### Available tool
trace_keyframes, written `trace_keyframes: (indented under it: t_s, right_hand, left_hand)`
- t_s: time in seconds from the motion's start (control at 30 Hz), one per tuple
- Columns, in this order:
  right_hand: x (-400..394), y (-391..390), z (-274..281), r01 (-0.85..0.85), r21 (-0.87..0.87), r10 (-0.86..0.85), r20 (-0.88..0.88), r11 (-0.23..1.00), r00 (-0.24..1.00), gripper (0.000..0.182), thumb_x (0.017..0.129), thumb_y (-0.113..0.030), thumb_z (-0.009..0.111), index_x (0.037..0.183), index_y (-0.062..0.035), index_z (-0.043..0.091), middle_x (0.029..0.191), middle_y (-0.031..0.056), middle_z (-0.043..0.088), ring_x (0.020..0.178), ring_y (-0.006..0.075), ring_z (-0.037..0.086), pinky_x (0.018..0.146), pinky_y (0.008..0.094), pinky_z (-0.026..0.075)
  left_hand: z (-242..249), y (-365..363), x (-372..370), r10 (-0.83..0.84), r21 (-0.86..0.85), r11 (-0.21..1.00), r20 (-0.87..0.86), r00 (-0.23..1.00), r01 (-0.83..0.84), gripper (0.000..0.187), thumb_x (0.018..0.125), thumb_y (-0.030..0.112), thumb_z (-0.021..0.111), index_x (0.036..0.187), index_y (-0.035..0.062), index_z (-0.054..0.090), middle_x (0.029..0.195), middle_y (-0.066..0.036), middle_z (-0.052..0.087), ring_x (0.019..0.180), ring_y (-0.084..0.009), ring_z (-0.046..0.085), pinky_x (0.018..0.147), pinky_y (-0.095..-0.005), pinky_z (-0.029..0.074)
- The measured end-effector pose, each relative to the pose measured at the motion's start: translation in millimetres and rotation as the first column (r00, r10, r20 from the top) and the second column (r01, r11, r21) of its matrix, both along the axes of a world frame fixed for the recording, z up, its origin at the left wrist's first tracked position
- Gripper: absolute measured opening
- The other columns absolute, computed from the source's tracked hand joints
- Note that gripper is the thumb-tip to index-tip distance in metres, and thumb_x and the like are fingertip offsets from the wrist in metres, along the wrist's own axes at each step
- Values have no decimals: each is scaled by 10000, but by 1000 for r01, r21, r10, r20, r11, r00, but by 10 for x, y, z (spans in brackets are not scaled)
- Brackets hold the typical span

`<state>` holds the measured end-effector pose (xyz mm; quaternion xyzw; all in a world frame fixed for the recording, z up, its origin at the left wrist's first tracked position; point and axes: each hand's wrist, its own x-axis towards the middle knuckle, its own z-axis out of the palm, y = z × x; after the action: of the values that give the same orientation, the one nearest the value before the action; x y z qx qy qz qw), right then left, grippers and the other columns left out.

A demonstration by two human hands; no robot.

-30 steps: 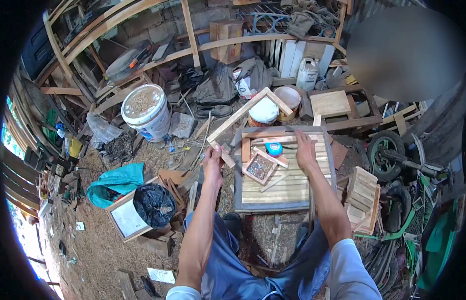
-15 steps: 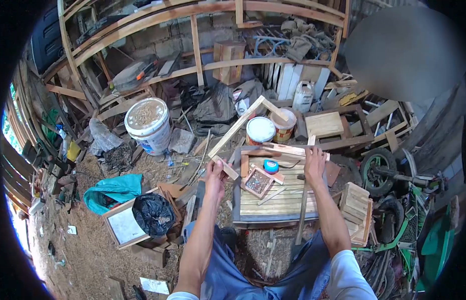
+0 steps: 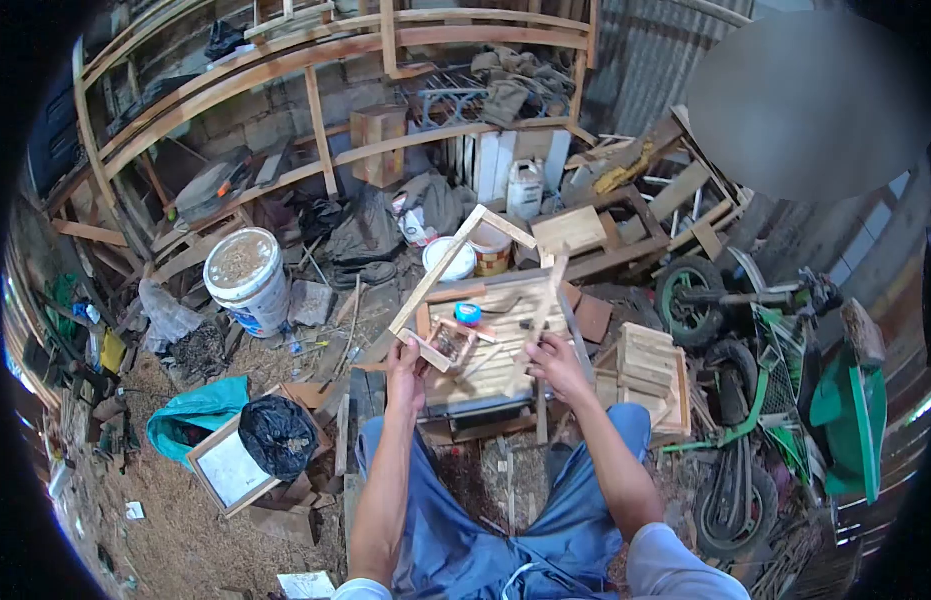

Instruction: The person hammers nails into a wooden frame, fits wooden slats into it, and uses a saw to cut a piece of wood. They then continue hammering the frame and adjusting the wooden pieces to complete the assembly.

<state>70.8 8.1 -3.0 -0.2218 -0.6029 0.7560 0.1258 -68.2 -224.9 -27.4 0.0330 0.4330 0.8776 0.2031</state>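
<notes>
Cluttered shed all round me: curved timber ribs [image 3: 285, 70] arch across the back wall, corrugated sheet to the upper right, sawdust and offcuts over the dirt floor. Biggest thing on my right is a green motorbike [image 3: 775, 370], lying well off from the work, its front wheel [image 3: 690, 290] pointing at the bench. On my left a white bucket [image 3: 247, 280] stands apart, and nearer my knee a black bag [image 3: 277, 435] sits on a framed panel [image 3: 220, 465], beside a teal cloth [image 3: 190, 420].

Dead ahead is the slatted bench top [image 3: 495, 350], its near edge just above my knees. Its right edge nearly meets a small slatted crate [image 3: 650, 375]; behind its far edge stand two paint tins [image 3: 475, 255]. Open floor is scarce; the clearest lane runs down between my legs and out to the lower left over the sawdust.

I've got my left hand [image 3: 407, 365] closed round the short end of an L-shaped wooden frame [image 3: 435, 275], at the bench's left edge; the long arm rises tilted up and away towards the tins. My right hand [image 3: 555, 362] is gripping a thin wooden strip [image 3: 543, 305] that stands up over the bench, leaning slightly left. Between my hands, on the slats, sits a little wooden tray [image 3: 447, 338], and just beyond it a blue tape measure [image 3: 468, 313]. Tray contents too small to make out.
</notes>
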Motion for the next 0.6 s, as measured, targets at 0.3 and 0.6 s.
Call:
trace_keyframes:
  t_s: [0.3,0.6]
  right_hand:
    - [123,-256,122,23,-86,-37,-163,996,986,398,895,-169,638,1199,4,449,1104,111,630,1006,175,616,801,321,541]
    - [10,-383,101,39,-114,-64,-225,993,972,449,894,-122,628,1241,25,386,1099,158,622,1018,211,621,826,357,555]
  left_hand:
    - [-49,140,562,-86,-18,996,60,994,87,385,922,320,592,1215,114,449,1118,-53,604,1019,-209,619,837,-375,502]
    - [-70,216,525,-52,-39,998,80,995,55,362,920,293,595,1199,102,466,1132,-79,580,1057,-258,601,881,-401,500]
